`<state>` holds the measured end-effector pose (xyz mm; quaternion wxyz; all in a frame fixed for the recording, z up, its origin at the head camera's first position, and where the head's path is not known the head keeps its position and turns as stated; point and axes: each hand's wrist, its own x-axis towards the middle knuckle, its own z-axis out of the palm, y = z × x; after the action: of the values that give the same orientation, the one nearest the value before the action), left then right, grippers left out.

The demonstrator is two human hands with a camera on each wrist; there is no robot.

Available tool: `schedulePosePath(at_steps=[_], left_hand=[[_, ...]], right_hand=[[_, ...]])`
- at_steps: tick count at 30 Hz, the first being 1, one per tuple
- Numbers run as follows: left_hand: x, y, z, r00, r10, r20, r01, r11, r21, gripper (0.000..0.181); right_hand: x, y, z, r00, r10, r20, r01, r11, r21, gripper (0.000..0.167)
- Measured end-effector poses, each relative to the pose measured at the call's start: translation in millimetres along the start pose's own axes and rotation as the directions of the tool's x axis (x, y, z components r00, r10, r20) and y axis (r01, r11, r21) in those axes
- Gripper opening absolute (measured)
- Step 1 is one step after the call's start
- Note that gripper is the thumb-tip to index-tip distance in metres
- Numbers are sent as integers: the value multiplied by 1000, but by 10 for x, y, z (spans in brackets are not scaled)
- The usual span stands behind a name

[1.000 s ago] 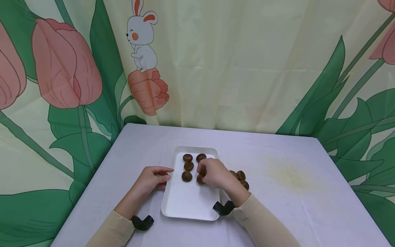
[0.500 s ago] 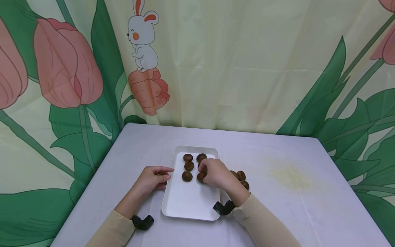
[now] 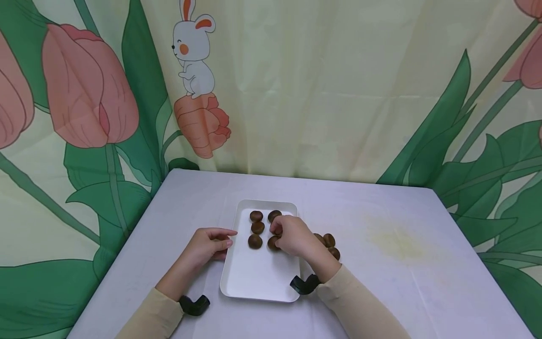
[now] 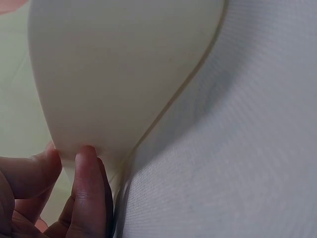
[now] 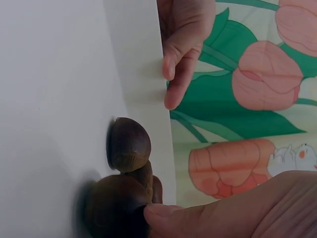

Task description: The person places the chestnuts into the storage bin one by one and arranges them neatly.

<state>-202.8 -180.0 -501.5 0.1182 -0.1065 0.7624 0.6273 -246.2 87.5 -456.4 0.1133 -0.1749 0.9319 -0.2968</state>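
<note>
A white rectangular tray (image 3: 262,280) lies on the table with brown chestnuts in two columns. The left column has three, the nearest being a round chestnut (image 3: 255,241). My left hand (image 3: 208,245) touches the tray's left rim with its fingertips; the left wrist view shows thumb and fingers against the tray wall (image 4: 124,74). My right hand (image 3: 294,235) is over the right column, fingers curled down at a chestnut (image 3: 273,243), partly covering it and the one behind. In the right wrist view the thumb (image 5: 171,218) presses on the near chestnut (image 5: 116,203).
Several loose chestnuts (image 3: 329,240) lie on the white tablecloth (image 3: 381,282) right of the tray, partly behind my right wrist. A curtain (image 3: 317,94) with printed tulips and a rabbit hangs behind the table. Black curved pieces (image 3: 195,305) sit at both wrists.
The near chestnut of the right column has shifted very slightly away from me under my right fingers. My left hand stays at the tray rim. The head view has swayed a little.
</note>
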Motion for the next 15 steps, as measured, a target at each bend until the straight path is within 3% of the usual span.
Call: schedulePosePath(at_steps=[15], left_hand=[[-5, 3, -1, 1000, 1, 0, -1, 1000, 1, 29]], right_hand=[[-45, -28, -36, 1000, 14, -7, -13, 1000, 22, 25]])
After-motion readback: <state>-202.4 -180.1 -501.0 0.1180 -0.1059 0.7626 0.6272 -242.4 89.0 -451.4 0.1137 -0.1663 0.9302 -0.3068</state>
